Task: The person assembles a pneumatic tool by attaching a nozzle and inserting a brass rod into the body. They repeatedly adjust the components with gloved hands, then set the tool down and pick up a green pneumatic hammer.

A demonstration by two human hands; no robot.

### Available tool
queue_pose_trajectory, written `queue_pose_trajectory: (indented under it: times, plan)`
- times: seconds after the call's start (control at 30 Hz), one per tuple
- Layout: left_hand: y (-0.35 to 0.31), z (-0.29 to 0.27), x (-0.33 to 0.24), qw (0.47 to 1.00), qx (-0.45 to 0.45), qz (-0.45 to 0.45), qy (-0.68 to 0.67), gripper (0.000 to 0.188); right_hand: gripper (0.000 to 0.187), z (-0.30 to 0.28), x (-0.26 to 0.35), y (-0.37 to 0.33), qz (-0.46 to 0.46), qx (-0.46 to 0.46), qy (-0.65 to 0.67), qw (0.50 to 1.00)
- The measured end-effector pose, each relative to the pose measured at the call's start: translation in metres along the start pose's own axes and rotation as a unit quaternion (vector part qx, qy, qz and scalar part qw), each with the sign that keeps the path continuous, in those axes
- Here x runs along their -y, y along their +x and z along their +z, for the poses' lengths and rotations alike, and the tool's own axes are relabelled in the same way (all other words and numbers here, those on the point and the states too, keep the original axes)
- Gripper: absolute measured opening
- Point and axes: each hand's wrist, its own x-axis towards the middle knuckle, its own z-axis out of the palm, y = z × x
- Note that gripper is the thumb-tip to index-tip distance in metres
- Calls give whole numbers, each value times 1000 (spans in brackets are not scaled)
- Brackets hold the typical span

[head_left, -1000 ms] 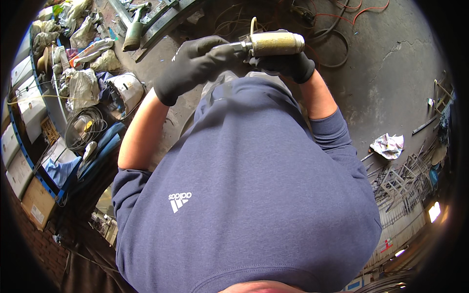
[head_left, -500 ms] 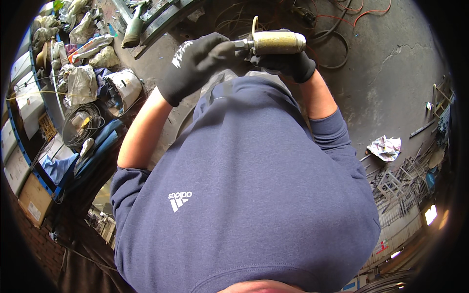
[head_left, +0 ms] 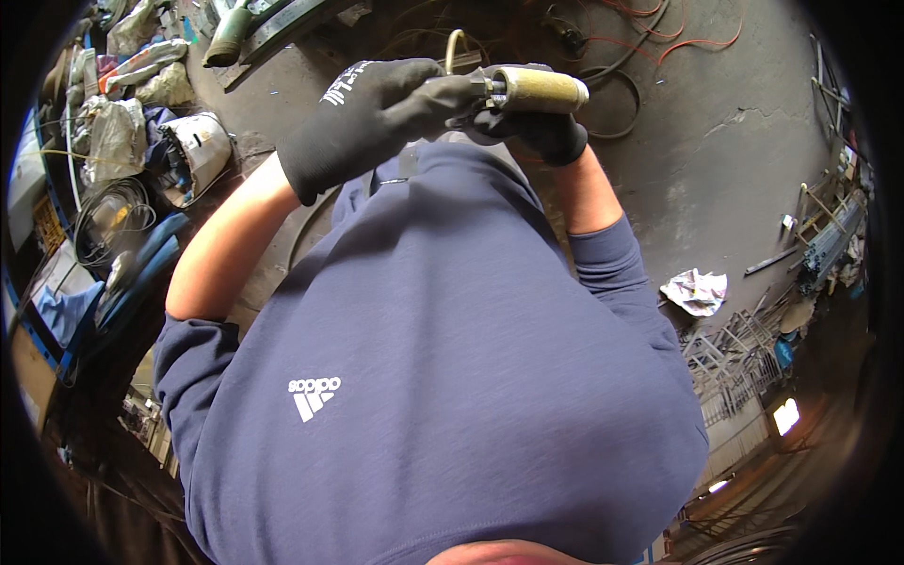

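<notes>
In front of my body, both hands in black gloves hold a cylindrical metal tool with a worn yellowish barrel. My left hand is closed around the tool's left end, thumb and fingers by a metal nut. From under its fingers a thin curved yellowish piece rises. My right hand grips the barrel from below, its fingers mostly hidden behind the tool. What lies inside the left glove is hidden as well.
On the left are piled bags, a white bucket and coiled cable. Orange hose and a dark hose loop lie on the floor ahead. To the right are crumpled paper and stacked metal frames.
My left hand has slid over the nut end, hiding more of it. The curved piece now stands left of the nut, farther from the barrel. The whole view has shifted slightly.
</notes>
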Motion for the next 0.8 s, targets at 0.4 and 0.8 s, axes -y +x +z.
queue_pose_trajectory:
  times: [0.4, 0.8]
  plan:
    - [16, 3, -7, 855, -55, 211, 471, 40, 33, 1, 23, 12, 106, 42, 31, 993]
    - [12, 0, -11, 831, -62, 274, 480, 31, 34, 9, 47, 22, 66, 64, -14, 996]
